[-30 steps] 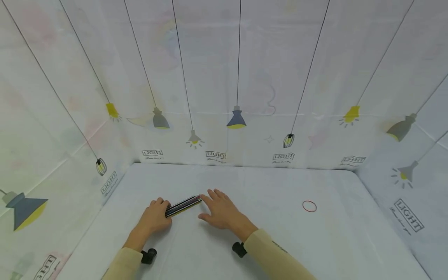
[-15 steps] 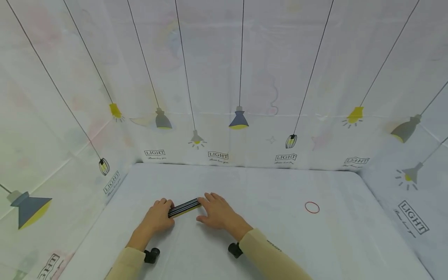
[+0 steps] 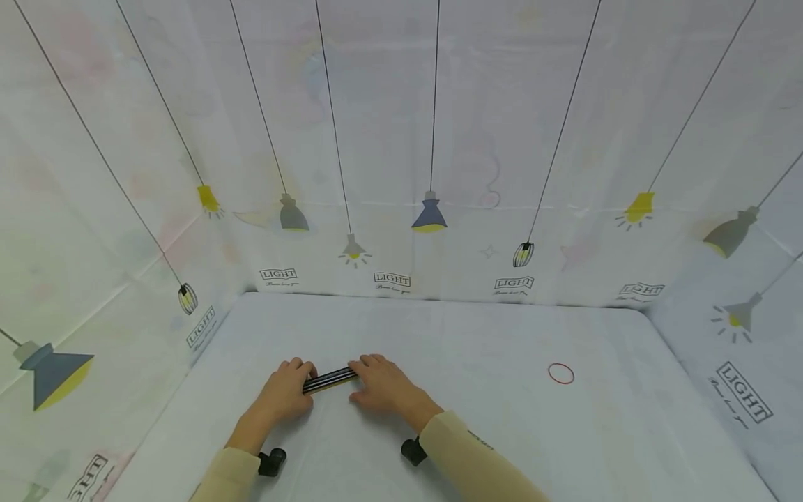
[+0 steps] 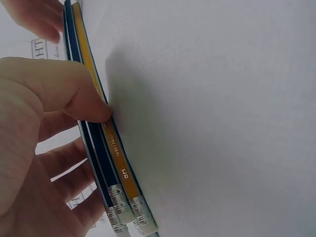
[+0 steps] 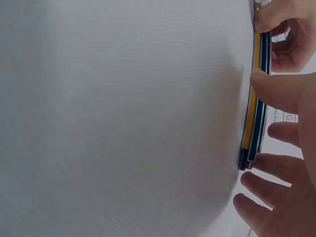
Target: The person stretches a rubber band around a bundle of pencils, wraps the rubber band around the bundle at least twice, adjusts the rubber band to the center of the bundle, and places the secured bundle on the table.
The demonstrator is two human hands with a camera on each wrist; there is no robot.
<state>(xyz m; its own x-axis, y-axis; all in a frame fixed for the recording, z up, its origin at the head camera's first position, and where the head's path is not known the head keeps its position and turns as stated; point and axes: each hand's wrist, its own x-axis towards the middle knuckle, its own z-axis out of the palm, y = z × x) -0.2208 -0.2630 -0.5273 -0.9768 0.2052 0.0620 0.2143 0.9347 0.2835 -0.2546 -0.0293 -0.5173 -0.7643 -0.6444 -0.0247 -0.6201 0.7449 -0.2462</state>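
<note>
A bundle of pencils [image 3: 330, 379], dark blue with a yellow one along the near side, lies between both hands just over the white table. My left hand [image 3: 284, 392] grips the left end, thumb across the yellow pencil [image 4: 116, 148] and fingers behind. White erasers in silvery ferrules [image 4: 140, 215] show at that end. On the right end, my right hand [image 3: 384, 388] holds the bundle between its thumb [image 5: 276, 91] on the near side and fingers on the far side. The plain pencil ends [image 5: 245, 163] sit close to these fingers.
A thin red ring, like a rubber band [image 3: 558, 363], lies on the table [image 3: 489, 446] to the right. Walls printed with hanging lamps [image 3: 429, 216] enclose the table at the back and sides. Black wrist cameras [image 3: 272, 461] stick out below both sleeves.
My right hand has come left and now covers the right end of the bundle, so less of it shows. The loosely fanned pencils lie more evenly together. The left hand keeps its grip.
</note>
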